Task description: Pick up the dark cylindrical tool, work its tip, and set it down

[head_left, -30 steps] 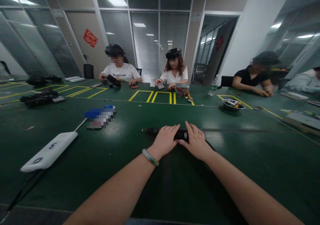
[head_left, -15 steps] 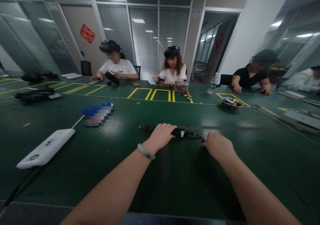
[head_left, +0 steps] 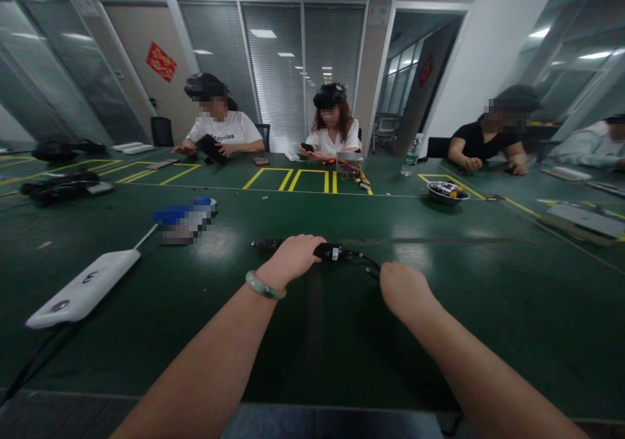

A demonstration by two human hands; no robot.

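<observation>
A black electric screwdriver lies across the green tabletop in front of me, its narrow metal tip pointing left and a white label near its right end. My left hand is wrapped over the middle of its body from above and hides part of it. From the right end a thin black cord runs toward my right hand. That hand is closed around the cord, with its fingertips hidden behind the knuckles. A short loose cord end shows just left of my right fist.
On the left lie a white power strip and a blurred item with a blue part. Black gear sits farther left. Across the table are a metal bowl, a water bottle, coloured wires and several seated people.
Both my hands and the screwdriver have shifted left along the table, and the view has turned slightly. My grips look the same.
</observation>
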